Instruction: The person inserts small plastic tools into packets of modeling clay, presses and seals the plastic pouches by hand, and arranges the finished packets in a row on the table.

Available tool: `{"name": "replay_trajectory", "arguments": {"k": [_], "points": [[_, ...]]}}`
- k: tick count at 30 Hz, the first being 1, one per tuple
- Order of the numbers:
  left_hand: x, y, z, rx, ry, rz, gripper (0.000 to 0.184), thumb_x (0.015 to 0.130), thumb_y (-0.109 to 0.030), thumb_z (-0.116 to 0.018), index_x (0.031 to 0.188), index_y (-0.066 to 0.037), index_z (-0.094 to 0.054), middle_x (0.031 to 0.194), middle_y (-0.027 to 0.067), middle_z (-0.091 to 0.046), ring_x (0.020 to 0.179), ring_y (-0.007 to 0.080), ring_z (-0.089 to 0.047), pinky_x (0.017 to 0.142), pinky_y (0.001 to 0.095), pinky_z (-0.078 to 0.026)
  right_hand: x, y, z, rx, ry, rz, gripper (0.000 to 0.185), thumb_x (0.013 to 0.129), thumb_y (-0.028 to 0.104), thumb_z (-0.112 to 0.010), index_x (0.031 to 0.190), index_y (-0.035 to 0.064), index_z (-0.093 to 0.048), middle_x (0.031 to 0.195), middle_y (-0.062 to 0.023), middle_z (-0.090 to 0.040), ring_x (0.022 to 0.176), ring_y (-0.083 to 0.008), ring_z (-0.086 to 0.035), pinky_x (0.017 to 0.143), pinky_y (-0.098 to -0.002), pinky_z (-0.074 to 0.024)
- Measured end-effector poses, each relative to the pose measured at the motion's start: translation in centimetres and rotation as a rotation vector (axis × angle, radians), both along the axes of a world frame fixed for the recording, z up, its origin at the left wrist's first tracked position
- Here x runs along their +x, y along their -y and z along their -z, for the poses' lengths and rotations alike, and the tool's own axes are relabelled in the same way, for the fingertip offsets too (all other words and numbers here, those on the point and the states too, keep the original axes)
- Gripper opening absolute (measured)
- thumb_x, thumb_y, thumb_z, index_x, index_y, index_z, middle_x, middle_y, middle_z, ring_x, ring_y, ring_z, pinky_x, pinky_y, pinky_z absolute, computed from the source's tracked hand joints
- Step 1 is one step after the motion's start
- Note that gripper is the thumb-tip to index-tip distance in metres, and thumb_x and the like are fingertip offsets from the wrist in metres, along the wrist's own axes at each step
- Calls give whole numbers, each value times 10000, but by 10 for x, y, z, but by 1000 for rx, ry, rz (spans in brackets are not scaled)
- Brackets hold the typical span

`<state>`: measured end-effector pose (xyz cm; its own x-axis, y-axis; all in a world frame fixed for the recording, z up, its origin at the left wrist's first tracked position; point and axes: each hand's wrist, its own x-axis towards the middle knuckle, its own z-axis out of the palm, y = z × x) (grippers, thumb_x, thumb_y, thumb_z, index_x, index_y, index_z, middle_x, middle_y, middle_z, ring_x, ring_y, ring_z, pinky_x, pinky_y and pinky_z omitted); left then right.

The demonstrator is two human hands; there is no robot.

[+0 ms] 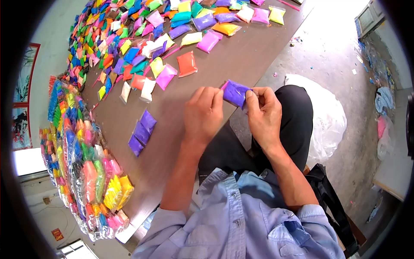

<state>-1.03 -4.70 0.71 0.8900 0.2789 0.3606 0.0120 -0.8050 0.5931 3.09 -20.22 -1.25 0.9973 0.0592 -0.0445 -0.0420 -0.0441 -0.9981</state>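
Observation:
Between my two hands is a small clear packet with purple filling [235, 93], held above the table's near edge. My left hand [204, 113] pinches its left end, where a thin pink edge shows. My right hand [262, 113] grips the right end between thumb and fingers. Left of my left hand, several purple packets [142, 132] lie close together in a short row on the brown table [172, 114]. Beyond the hands lie a red packet [187, 64] and a pink packet [166, 77], both flat on the table.
A large heap of colourful packets [129, 26] covers the far table. Big clear bags of packets [84, 159] stand along the left edge. A white plastic sack [321, 121] lies on the floor beside my leg. Litter [381, 64] lines the right wall.

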Motion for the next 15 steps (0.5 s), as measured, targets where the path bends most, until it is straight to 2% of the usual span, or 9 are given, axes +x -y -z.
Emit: {"name": "replay_trajectory", "arguments": {"k": [2, 6, 8, 9, 15], "points": [[-8, 16, -18, -10, -17, 48, 106, 980, -100, -711, 913, -69, -635, 896, 129, -666, 758, 385, -678, 647, 490, -529, 1, -3, 2, -9, 2, 6, 196, 1028, 144, -681, 1019, -52, -672, 807, -114, -729, 713, -155, -684, 678, -327, -544], [-15, 21, 6, -10, 60, 127, 99, 978, -100, -712, 913, -74, -643, 903, 131, -674, 764, 390, -682, 645, 490, -532, -1, -5, 6, -46, -42, 5, 211, 1031, 159, -675, 1012, -51, -665, 781, -105, -713, 688, -155, -668, 666, -334, -540], [-12, 6, 14, 117, 47, 53, 52, 969, -41, -717, 939, -31, -675, 861, 131, -691, 733, 319, -689, 636, 418, -534, -3, -5, 10, -44, -48, 22, 217, 1033, 165, -673, 1002, -49, -662, 771, -102, -706, 679, -153, -663, 656, -336, -535], [-12, 2, 13, 116, 45, 49, 52, 969, -41, -717, 939, -31, -675, 861, 131, -691, 733, 319, -689, 636, 418, -534, -6, -6, 10, -39, -55, 33, 222, 1035, 171, -670, 993, -47, -660, 761, -98, -698, 671, -151, -658, 647, -338, -530], [-23, 12, -1, 103, 9, 31, 58, 960, -47, -724, 942, -42, -669, 855, 142, -673, 755, 370, -680, 651, 454, -535, -7, -9, 11, -18, -116, 15, 232, 1050, 179, -649, 984, -42, -634, 728, -81, -674, 635, -139, -639, 604, -327, -513]]}}
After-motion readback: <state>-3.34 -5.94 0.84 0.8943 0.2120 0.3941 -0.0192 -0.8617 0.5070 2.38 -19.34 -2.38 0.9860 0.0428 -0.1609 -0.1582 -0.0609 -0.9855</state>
